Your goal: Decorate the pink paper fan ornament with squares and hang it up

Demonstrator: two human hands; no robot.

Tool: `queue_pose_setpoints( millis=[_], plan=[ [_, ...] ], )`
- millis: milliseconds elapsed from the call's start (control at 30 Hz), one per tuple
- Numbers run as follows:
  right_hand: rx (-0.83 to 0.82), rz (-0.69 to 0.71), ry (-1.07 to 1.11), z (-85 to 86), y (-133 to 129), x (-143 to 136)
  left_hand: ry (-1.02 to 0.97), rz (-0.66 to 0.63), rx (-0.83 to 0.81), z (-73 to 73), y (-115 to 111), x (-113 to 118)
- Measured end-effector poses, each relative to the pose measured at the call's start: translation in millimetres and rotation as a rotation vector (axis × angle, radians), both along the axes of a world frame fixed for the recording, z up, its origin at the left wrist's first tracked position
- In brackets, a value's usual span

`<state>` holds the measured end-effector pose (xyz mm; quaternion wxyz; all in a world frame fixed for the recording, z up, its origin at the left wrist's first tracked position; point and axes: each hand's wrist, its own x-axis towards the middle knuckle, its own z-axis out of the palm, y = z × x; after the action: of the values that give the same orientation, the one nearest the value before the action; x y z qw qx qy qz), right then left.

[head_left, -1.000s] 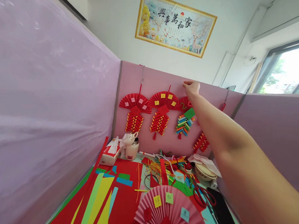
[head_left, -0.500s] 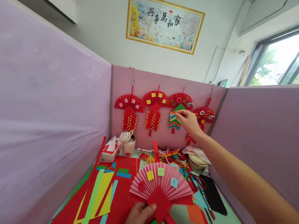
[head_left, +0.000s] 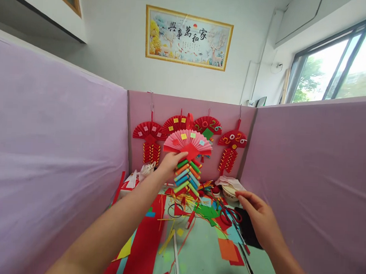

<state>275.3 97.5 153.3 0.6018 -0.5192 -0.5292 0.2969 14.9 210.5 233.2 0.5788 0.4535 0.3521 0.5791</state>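
My left hand [head_left: 171,164] is closed on a fan ornament, gripping it at the left edge of its red diamond centre [head_left: 189,151]. The ornament has a pink pleated fan [head_left: 187,136] with small coloured squares and a red loop on top. Below hang slanting rows of rolled paper tubes [head_left: 187,176] in green, orange, blue and lime. It is raised upright in front of the pink board, partly covering two hanging fans. My right hand [head_left: 255,210] hovers over the right side of the table, near a stack of bowls [head_left: 230,192]. Its fingers are loosely bent, with nothing visible between them.
Several red fan ornaments hang on the pink board [head_left: 175,102], including one at the right [head_left: 233,139]. Red-handled scissors [head_left: 230,215], a black flat object [head_left: 248,228], orange paper [head_left: 227,249] and red paper [head_left: 143,241] lie on the green table. Lilac partitions stand on both sides.
My left hand has lifted the pink fan ornament up and away from me, showing its tubes. My right hand has come down from the hanging fan to above the table.
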Motion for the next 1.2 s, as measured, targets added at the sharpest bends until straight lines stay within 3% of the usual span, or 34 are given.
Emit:
queue_pose_setpoints(
  millis=[133, 300, 433, 567, 767, 1200],
  plan=[
    [-0.156, 0.045, 0.059, -19.7, -21.7, 7.5, 0.060, 0.111, 0.084, 39.1, 48.0, 11.0],
    [-0.188, 0.056, 0.021, -49.8, -27.8, 18.3, 0.133, 0.244, 0.111, 80.0, 87.9, 21.5],
    [-0.260, 0.118, 0.079, -70.9, -27.8, 21.7, 0.195, 0.319, 0.093, 102.8, 105.0, 25.5],
    [-0.311, 0.152, 0.141, -78.6, -29.1, 19.2, 0.252, 0.371, 0.053, 114.5, 115.8, 29.2],
    [-0.307, 0.164, 0.128, -80.7, -29.6, 19.2, 0.306, 0.413, -0.011, 110.3, 126.3, 31.9],
    [-0.315, 0.198, 0.016, -81.3, -41.9, 18.8, 0.143, 0.058, 0.087, 47.0, 126.0, 19.4]
  ],
)
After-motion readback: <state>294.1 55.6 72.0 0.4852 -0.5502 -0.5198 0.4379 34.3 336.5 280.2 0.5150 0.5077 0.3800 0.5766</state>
